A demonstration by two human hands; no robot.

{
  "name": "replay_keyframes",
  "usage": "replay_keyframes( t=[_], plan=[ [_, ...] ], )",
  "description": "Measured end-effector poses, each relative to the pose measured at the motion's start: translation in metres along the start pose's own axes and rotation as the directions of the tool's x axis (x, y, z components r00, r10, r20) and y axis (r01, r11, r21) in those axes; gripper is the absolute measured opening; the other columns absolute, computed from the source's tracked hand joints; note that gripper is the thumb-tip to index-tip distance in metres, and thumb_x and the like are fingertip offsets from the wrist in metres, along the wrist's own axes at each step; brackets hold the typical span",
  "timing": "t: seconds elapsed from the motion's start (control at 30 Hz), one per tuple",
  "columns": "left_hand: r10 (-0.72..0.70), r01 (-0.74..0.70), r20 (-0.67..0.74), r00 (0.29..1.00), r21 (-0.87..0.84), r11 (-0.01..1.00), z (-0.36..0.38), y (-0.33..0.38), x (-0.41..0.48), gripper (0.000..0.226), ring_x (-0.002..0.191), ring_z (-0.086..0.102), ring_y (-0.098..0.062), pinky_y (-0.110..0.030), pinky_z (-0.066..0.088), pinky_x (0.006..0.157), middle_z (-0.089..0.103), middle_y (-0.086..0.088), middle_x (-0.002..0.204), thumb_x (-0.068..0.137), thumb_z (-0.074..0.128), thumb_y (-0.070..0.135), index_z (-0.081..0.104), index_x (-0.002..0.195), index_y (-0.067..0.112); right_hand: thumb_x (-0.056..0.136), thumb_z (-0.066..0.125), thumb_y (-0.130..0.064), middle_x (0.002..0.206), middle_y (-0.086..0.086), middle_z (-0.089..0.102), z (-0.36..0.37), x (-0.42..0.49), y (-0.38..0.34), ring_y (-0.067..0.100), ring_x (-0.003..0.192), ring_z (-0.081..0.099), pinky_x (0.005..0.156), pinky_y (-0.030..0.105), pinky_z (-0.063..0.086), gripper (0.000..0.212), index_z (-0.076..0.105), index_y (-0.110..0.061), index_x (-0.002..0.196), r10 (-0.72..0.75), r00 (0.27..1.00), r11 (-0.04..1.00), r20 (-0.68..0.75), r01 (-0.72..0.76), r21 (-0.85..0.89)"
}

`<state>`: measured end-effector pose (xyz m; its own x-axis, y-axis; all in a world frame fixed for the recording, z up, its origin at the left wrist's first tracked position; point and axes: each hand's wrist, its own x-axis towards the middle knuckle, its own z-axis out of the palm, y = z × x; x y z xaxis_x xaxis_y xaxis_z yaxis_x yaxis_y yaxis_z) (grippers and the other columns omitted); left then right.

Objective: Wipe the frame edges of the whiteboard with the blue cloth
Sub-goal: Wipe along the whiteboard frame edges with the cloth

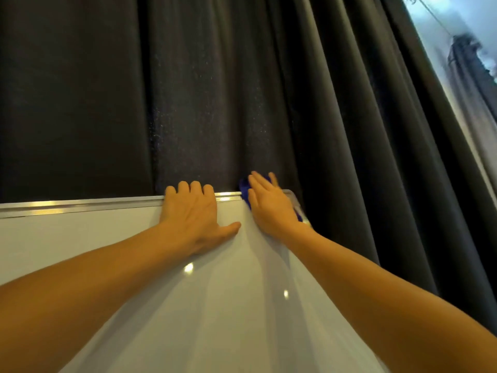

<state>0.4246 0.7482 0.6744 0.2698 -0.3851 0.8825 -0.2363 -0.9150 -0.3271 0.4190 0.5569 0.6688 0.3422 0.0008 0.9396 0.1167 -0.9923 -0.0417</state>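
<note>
The whiteboard (pixel 107 246) fills the lower part of the view, with a silver metal frame edge (pixel 80 205) along its top. My left hand (pixel 192 214) grips that top edge, fingers curled over it and thumb flat on the white surface. My right hand (pixel 269 204) presses the blue cloth (pixel 244 188) against the board's top right corner. Most of the cloth is hidden under the hand; blue shows above the fingers and below the palm near the wrist.
A dark pleated curtain (pixel 242 90) hangs right behind the board and down its right side. A bright window strip (pixel 462 49) shows at the far upper right.
</note>
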Motion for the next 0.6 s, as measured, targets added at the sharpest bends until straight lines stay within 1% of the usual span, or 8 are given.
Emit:
replay_keyframes(
  t=[0.1, 0.17, 0.23, 0.3, 0.37, 0.47, 0.53, 0.6],
  plan=[
    [-0.011, 0.012, 0.022, 1.0, -0.02, 1.0, 0.001, 0.02, 0.008, 0.093, 0.101, 0.052, -0.029, -0.045, 0.039, 0.087, 0.058, -0.01, 0.114, 0.065, 0.029, 0.091, 0.051, 0.114, 0.015, 0.105, 0.032, -0.027, 0.161, 0.004, 0.027, 0.003, -0.003, 0.008, 0.026, 0.15, 0.01, 0.12, 0.035, 0.009, 0.049, 0.03, -0.011, 0.151, -0.117, 0.993, 0.993, 0.029, 0.116, 0.017],
    [-0.009, 0.009, 0.008, 1.0, -0.023, 1.0, 0.002, 0.029, 0.012, 0.093, 0.1, 0.052, -0.029, -0.045, 0.039, 0.087, 0.057, -0.009, 0.113, 0.064, 0.031, 0.091, 0.05, 0.114, 0.015, 0.105, 0.035, -0.021, 0.162, 0.002, 0.024, -0.01, -0.002, 0.037, 0.025, 0.151, 0.007, 0.121, 0.042, 0.019, 0.048, 0.029, -0.012, 0.152, 0.052, 0.999, 0.997, 0.015, -0.052, 0.05],
    [0.008, -0.008, 0.003, 1.0, -0.032, 0.999, 0.002, 0.037, 0.015, 0.093, 0.1, 0.051, -0.029, -0.045, 0.04, 0.088, 0.057, -0.01, 0.113, 0.064, 0.032, 0.091, 0.05, 0.114, 0.015, 0.104, 0.039, -0.017, 0.162, 0.005, 0.026, -0.018, -0.005, 0.061, 0.028, 0.151, 0.008, 0.119, 0.046, 0.026, 0.049, 0.03, -0.011, 0.151, 0.265, 0.964, 0.958, -0.008, -0.262, 0.113],
    [0.022, -0.021, 0.02, 1.0, -0.037, 0.999, 0.002, 0.046, 0.018, 0.093, 0.103, 0.05, -0.03, -0.047, 0.039, 0.091, 0.055, -0.011, 0.117, 0.065, 0.033, 0.09, 0.049, 0.116, 0.014, 0.103, 0.042, -0.017, 0.159, 0.008, 0.031, -0.017, -0.012, 0.063, 0.031, 0.15, 0.014, 0.118, 0.046, 0.027, 0.048, 0.033, -0.009, 0.149, 0.337, 0.941, 0.93, -0.024, -0.328, 0.166],
    [0.019, -0.017, 0.057, 0.998, -0.032, 0.999, 0.003, 0.053, 0.019, 0.094, 0.108, 0.05, -0.032, -0.05, 0.037, 0.095, 0.054, -0.013, 0.122, 0.067, 0.035, 0.089, 0.047, 0.122, 0.014, 0.103, 0.042, -0.016, 0.159, 0.01, 0.032, -0.012, -0.026, 0.054, 0.031, 0.149, 0.017, 0.119, 0.039, 0.021, 0.05, 0.032, -0.007, 0.151, 0.314, 0.949, 0.925, -0.032, -0.298, 0.235],
    [0.007, -0.005, 0.088, 0.996, -0.024, 1.0, 0.004, 0.059, 0.018, 0.101, 0.115, 0.046, -0.036, -0.054, 0.034, 0.1, 0.049, -0.017, 0.131, 0.068, 0.035, 0.088, 0.041, 0.133, 0.011, 0.102, 0.042, -0.011, 0.158, 0.013, 0.032, -0.009, -0.058, 0.051, 0.03, 0.148, 0.021, 0.117, 0.028, 0.013, 0.049, 0.032, -0.003, 0.15, 0.277, 0.96, 0.933, -0.027, -0.262, 0.246],
    [0.034, -0.033, 0.119, 0.992, -0.008, 0.999, 0.009, 0.065, 0.013, 0.105, 0.125, 0.04, -0.04, -0.059, 0.028, 0.107, 0.041, -0.021, 0.141, 0.07, 0.032, 0.087, 0.032, 0.144, 0.012, 0.102, 0.043, -0.012, 0.157, 0.012, 0.034, -0.009, -0.082, 0.051, 0.029, 0.148, 0.022, 0.118, 0.031, 0.016, 0.05, 0.032, -0.004, 0.15, 0.296, 0.955, 0.928, -0.001, -0.288, 0.235],
    [0.129, -0.122, 0.137, 0.982, -0.061, 0.991, 0.012, 0.081, 0.003, 0.099, 0.137, 0.027, -0.043, -0.06, 0.016, 0.113, 0.03, -0.021, 0.152, 0.075, 0.031, 0.084, 0.028, 0.148, 0.017, 0.102, 0.045, -0.015, 0.156, 0.011, 0.037, -0.009, -0.107, 0.051, 0.028, 0.146, 0.028, 0.118, 0.035, 0.02, 0.05, 0.033, -0.007, 0.15, 0.329, 0.943, 0.91, 0.041, -0.329, 0.252]
  ],
)
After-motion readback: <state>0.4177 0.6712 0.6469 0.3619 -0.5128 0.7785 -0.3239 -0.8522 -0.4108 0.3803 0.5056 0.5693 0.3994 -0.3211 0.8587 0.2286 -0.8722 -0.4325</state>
